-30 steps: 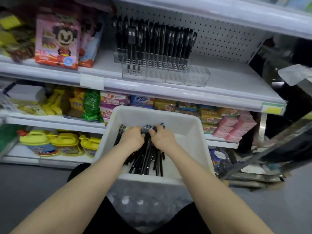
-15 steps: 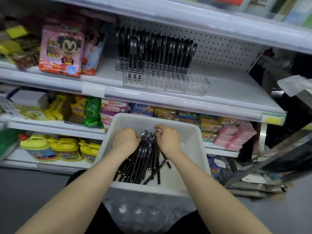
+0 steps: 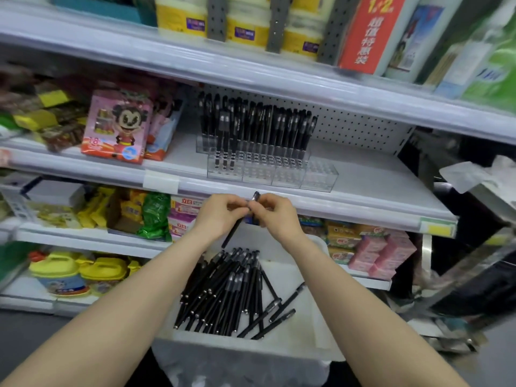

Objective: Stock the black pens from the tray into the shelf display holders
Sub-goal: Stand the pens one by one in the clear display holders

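Fingers (image 3: pixel 237 208) of both hands are pinched together around 1 black pen (image 3: pixel 237 229), lifted above the tray and in front of the shelf edge; the left hand (image 3: pixel 220 216) is curled closed on the pen's middle, its barrel slanting down and to the left below the palm; the right hand (image 3: pixel 275 216) is closed on the upper part, the pen's capped end poking up just above the knuckles; whether a 2nd pen is caught in the right hand cannot be told.

Nearest the camera, both bare forearms reach forward over the white tray (image 3: pixel 315 325); inside it lies a loose pile of black pens (image 3: pixel 223 291), mostly lined up lengthwise and bunched toward the left, with a few strays (image 3: pixel 282 305) lying crosswise on the right of the tray floor.

Beyond the hands, on the middle shelf (image 3: pixel 363 188), stand the clear display holders (image 3: pixel 272 173), stepped in rows; the back rows are packed with upright black pens (image 3: pixel 257 127), the front row holds only a few at its left end (image 3: pixel 224 141), and the front compartments to the right show bare holes; the holders sit well apart from the held pen, higher and farther back.

Left of the holders stands a pink toy box (image 3: pixel 117 127) with a cartoon figure; behind the pens runs a white pegboard (image 3: pixel 357 127).
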`<state>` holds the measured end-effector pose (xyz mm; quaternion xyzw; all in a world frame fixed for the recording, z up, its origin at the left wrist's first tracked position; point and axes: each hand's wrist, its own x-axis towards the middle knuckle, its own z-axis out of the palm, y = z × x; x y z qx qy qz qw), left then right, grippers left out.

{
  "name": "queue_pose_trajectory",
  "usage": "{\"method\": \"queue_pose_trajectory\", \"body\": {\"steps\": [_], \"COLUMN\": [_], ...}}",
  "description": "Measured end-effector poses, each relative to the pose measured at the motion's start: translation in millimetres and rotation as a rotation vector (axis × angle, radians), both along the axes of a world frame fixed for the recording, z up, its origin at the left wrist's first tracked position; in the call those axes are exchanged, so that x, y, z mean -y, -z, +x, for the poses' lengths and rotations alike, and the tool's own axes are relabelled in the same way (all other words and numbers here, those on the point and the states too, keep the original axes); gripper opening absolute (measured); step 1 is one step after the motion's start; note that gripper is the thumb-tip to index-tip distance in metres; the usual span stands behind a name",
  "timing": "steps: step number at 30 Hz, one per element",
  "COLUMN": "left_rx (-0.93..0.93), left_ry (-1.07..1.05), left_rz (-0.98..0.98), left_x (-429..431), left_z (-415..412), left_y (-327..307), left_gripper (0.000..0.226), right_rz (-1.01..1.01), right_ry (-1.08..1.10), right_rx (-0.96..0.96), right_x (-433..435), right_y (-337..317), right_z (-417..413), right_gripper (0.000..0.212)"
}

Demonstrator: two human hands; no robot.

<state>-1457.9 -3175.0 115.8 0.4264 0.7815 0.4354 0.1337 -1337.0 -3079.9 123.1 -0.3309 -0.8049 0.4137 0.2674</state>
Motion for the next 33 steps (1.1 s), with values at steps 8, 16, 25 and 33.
{"method": "queue_pose_trajectory", "body": {"steps": [8, 16, 25, 33], "left_rx": [-0.097, -0.189, -0.117, -0.231], "left_ry": [0.018, 0.081, 0.123, 0.17], "left_rz": [-0.295, -0.619, -0.748, -0.884], "left_x": [8, 11, 1, -3], "left_z": [-3, 9, -5, -4], "left_y": [33, 81, 84, 79], "left_gripper": [0.02, 0.019, 0.034, 0.023], "right_rz": [0.039, -0.08, -0.009, 0.165], "right_ry": [0.042, 0.109, 0.165, 0.201], "right_rx": [-0.114, -0.428, -0.538, -0.301], "right_x": [-14, -35, -40, -45], "right_y": [-49, -91, -106, -112], "right_z": [-4, -20, -53, -77], "right_gripper": [0.012, 0.017, 0.009, 0.012]}}
